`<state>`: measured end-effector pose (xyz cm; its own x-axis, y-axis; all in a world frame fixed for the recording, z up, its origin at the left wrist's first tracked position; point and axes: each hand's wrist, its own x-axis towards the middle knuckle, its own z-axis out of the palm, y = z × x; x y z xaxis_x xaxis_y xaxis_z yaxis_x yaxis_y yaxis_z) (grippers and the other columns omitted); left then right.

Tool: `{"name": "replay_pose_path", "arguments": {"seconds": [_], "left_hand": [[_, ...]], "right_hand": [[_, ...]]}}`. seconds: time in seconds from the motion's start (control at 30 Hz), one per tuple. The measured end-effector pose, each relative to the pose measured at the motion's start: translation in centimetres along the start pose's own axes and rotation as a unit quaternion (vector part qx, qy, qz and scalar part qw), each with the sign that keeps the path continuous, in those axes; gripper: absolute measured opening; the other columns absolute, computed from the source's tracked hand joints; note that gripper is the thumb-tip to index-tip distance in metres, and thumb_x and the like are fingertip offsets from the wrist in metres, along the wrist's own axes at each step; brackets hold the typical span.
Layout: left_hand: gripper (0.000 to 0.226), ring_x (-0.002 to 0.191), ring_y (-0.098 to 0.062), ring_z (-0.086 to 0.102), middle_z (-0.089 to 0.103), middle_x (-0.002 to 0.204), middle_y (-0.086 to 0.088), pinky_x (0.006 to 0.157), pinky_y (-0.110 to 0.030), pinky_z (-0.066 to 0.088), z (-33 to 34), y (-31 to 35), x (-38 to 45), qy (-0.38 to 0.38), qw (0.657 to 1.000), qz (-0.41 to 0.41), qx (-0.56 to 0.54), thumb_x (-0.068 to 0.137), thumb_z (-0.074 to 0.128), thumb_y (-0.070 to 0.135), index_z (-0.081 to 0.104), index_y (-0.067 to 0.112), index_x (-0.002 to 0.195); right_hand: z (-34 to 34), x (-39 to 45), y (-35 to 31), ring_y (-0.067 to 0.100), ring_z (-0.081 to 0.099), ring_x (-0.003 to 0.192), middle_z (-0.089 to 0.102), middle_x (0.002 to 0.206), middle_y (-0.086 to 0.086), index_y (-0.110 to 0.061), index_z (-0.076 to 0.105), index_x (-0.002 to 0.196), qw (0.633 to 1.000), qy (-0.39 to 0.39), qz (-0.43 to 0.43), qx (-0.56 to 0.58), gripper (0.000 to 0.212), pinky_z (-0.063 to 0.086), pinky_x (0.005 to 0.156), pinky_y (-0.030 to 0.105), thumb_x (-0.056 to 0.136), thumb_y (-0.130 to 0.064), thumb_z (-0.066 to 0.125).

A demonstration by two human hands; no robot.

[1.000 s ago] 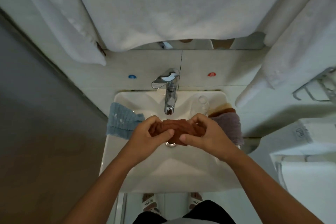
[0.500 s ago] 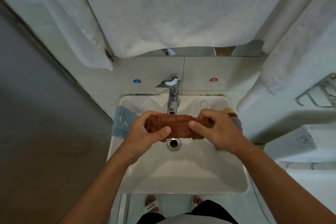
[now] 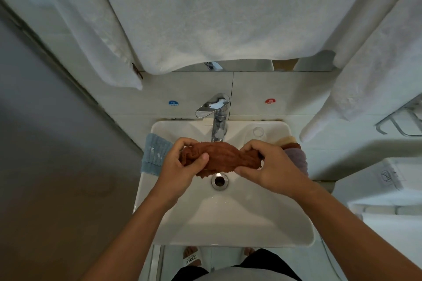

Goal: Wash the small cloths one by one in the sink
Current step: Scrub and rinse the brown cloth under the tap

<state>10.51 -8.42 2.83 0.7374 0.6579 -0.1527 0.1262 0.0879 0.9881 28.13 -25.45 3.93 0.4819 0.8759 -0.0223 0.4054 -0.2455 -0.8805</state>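
Observation:
A rust-brown small cloth (image 3: pixel 220 157) is bunched into a roll and held over the white sink (image 3: pixel 228 219), just in front of the chrome tap (image 3: pixel 218 121). My left hand (image 3: pixel 182 164) grips its left end and my right hand (image 3: pixel 269 166) grips its right end. The drain (image 3: pixel 219 180) shows just below the cloth. A light blue cloth (image 3: pixel 155 155) hangs over the sink's left rim. On the right rim lies a pile of cloths, a mauve one (image 3: pixel 296 159) under brown and pale yellow edges (image 3: pixel 288 140).
Large white towels (image 3: pixel 228 18) hang above the sink, with more at left (image 3: pixel 86 36) and right (image 3: pixel 376 64). A metal rack (image 3: pixel 399 123) is on the right wall. A grey wall runs along the left. Sandalled feet (image 3: pixel 191 258) show below the sink.
The cloth has been stretched out wider between my hands, which have moved apart. The view has shifted slightly so the sink sits lower and the drain is uncovered.

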Motion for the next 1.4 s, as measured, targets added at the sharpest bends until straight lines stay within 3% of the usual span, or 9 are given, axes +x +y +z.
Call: {"name": "replay_pose_path", "arguments": {"seconds": [0.1, 0.23, 0.33, 0.53, 0.73, 1.0, 1.2, 1.3, 1.4], "left_hand": [[0.044, 0.088, -0.026, 0.075, 0.074, 0.097, -0.003, 0.064, -0.039, 0.062, -0.2, -0.2, -0.1, -0.003, 0.998, -0.014, -0.054, 0.089, 0.078, 0.012, 0.059, 0.034, 0.123], [0.072, 0.098, -0.029, 0.075, 0.075, 0.105, -0.012, 0.074, -0.042, 0.063, -0.4, -0.2, 0.1, 0.010, 0.994, -0.049, -0.096, 0.082, 0.084, 0.011, 0.051, 0.047, 0.135], [0.058, 0.088, -0.032, 0.077, 0.072, 0.106, -0.019, 0.067, -0.043, 0.063, -0.6, 0.2, 0.3, 0.025, 0.994, -0.084, -0.063, 0.078, 0.088, 0.017, 0.062, 0.043, 0.124], [0.018, 0.069, -0.035, 0.072, 0.072, 0.096, -0.015, 0.052, -0.035, 0.055, -0.8, 0.7, 0.0, 0.019, 0.996, -0.056, -0.061, 0.090, 0.075, 0.002, 0.075, 0.020, 0.094], [0.038, 0.106, -0.020, 0.073, 0.075, 0.118, 0.001, 0.075, -0.033, 0.062, -1.8, 0.9, -0.4, -0.020, 0.996, -0.041, -0.078, 0.086, 0.075, -0.001, 0.078, 0.027, 0.112], [0.047, 0.109, -0.016, 0.072, 0.077, 0.114, 0.002, 0.085, -0.020, 0.057, -1.8, 1.4, -0.6, -0.020, 0.998, 0.052, -0.025, 0.089, 0.068, -0.012, 0.078, 0.029, 0.107], [0.047, 0.109, -0.021, 0.070, 0.071, 0.122, 0.002, 0.076, -0.035, 0.061, -1.6, 3.5, 0.0, -0.134, 0.989, 0.059, -0.004, 0.081, 0.066, -0.003, 0.076, 0.030, 0.113], [0.055, 0.111, -0.022, 0.068, 0.068, 0.125, 0.003, 0.076, -0.039, 0.062, -1.3, 4.3, 0.3, -0.171, 0.982, 0.074, 0.030, 0.079, 0.064, -0.003, 0.072, 0.032, 0.120], [0.051, 0.119, -0.023, 0.065, 0.068, 0.128, 0.000, 0.082, -0.034, 0.060, -1.8, 4.5, 0.6, -0.133, 0.988, 0.081, 0.018, 0.080, 0.069, -0.001, 0.072, 0.029, 0.121]], "right_hand": [[0.2, 0.0, 0.2, 0.023, 0.072, 0.078, 0.070, 0.087, 0.004, -0.042, 0.057, 0.126, 0.997, 0.003, 0.007, 0.082, 0.053, 0.062, 0.073, 0.037, 0.082, -0.028, 0.084], [0.3, -0.1, 0.3, 0.025, 0.073, 0.071, 0.070, 0.082, 0.009, -0.045, 0.058, 0.129, 0.991, 0.057, 0.022, 0.118, 0.055, 0.064, 0.066, 0.040, 0.083, -0.031, 0.084], [0.3, -0.1, 0.2, 0.031, 0.075, 0.073, 0.070, 0.088, 0.013, -0.039, 0.060, 0.127, 0.980, 0.061, 0.050, 0.183, 0.051, 0.064, 0.061, 0.043, 0.083, -0.030, 0.084], [-0.2, -0.3, -0.1, 0.014, 0.068, 0.061, 0.070, 0.079, -0.001, -0.032, 0.065, 0.113, 0.982, 0.049, 0.045, 0.175, 0.037, 0.051, 0.047, 0.024, 0.081, -0.028, 0.084], [-0.8, -0.5, 0.0, 0.038, 0.065, 0.082, 0.067, 0.098, 0.018, -0.017, 0.064, 0.117, 0.945, -0.015, 0.073, 0.319, 0.031, 0.054, 0.069, 0.043, 0.089, -0.017, 0.076], [-0.3, -0.5, -0.4, 0.039, 0.063, 0.084, 0.062, 0.095, 0.035, -0.009, 0.064, 0.119, 0.937, -0.063, 0.139, 0.315, 0.034, 0.045, 0.071, 0.042, 0.089, -0.024, 0.071], [0.2, 1.0, -2.1, 0.041, 0.070, 0.101, 0.072, 0.111, 0.021, -0.020, 0.064, 0.125, 0.951, -0.171, 0.149, 0.211, 0.044, 0.054, 0.086, 0.056, 0.087, -0.039, 0.077], [1.3, 1.6, -2.9, 0.020, 0.072, 0.101, 0.075, 0.103, 0.000, -0.012, 0.068, 0.111, 0.962, -0.111, 0.082, 0.236, 0.025, 0.058, 0.085, 0.035, 0.089, -0.012, 0.077], [1.8, 1.5, -3.0, 0.014, 0.071, 0.095, 0.074, 0.093, -0.002, -0.010, 0.066, 0.099, 0.972, -0.037, 0.035, 0.229, 0.017, 0.056, 0.084, 0.027, 0.088, -0.003, 0.076]]}}
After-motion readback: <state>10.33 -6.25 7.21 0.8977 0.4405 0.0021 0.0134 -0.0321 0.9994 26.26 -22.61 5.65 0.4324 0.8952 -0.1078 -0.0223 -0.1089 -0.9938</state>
